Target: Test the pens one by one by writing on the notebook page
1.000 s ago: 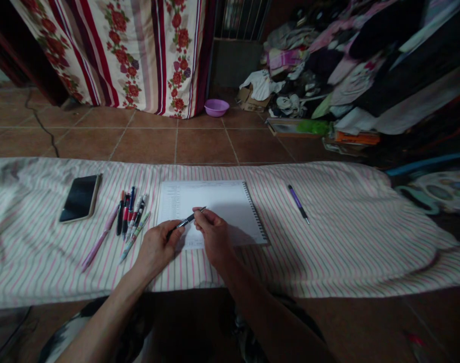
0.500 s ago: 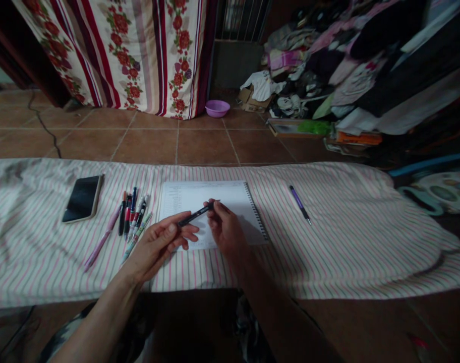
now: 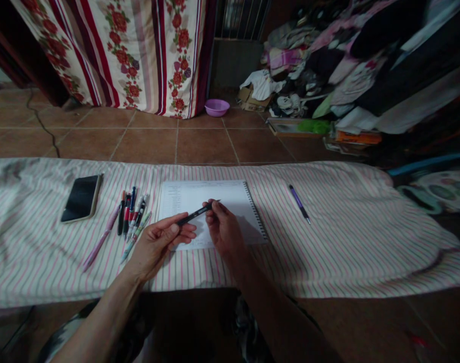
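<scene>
Left hand [image 3: 156,243] pinches the near end of a black pen [image 3: 195,215] between thumb and forefinger, its other fingers loosely spread, while the right hand [image 3: 225,228] pinches the far end, close to the point. The pen slants above the open spiral notebook [image 3: 205,189], apart from the page, with a purple pen [image 3: 299,204] lying well to the right on the striped cloth [image 3: 351,232]. The step in hand appears to be handling the pen two-handed; a next move would probably call for one steady pinch while the other grip loosens.
</scene>
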### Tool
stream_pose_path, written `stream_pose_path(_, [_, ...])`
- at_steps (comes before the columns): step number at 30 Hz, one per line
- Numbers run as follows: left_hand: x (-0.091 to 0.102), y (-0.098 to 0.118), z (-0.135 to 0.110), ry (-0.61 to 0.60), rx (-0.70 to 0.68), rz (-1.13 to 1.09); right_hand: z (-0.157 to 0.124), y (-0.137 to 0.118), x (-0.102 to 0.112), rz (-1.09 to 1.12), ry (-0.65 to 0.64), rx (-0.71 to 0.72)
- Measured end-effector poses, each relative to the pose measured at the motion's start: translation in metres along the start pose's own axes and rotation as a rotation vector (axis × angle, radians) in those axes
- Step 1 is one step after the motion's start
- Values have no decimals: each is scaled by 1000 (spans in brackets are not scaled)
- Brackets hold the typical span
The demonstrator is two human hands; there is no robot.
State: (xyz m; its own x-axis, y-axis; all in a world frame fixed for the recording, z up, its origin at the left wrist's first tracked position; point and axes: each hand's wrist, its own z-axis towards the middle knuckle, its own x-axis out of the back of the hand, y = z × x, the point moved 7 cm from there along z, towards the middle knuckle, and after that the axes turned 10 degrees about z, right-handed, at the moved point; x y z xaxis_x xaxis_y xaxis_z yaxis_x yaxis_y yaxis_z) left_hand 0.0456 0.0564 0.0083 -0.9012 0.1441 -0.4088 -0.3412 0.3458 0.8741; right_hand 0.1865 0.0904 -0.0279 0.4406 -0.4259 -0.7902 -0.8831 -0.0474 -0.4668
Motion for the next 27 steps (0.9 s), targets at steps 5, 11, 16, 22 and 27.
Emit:
stream_pose_path(5, [-2, 4, -2, -110, -8, -2, -5, 0, -4, 4, -4, -21])
stream_pose_path(11, [-10, 10, -7, -278, 6, -26, -9, -6, -7, -26, -42, 10])
stream_pose_path(16, [-7, 1, -4, -299, 116, -72, -6, -10, -2, -19, -30, 2])
stream_pose_path(22, [-57, -53, -43, -648, 349, 132, 8, -22, 2, 56, 23, 62])
stream_pose_path(27, [-113, -128, -103, -1058, 357, 346, 17, -23, -1, 78, 20, 95])
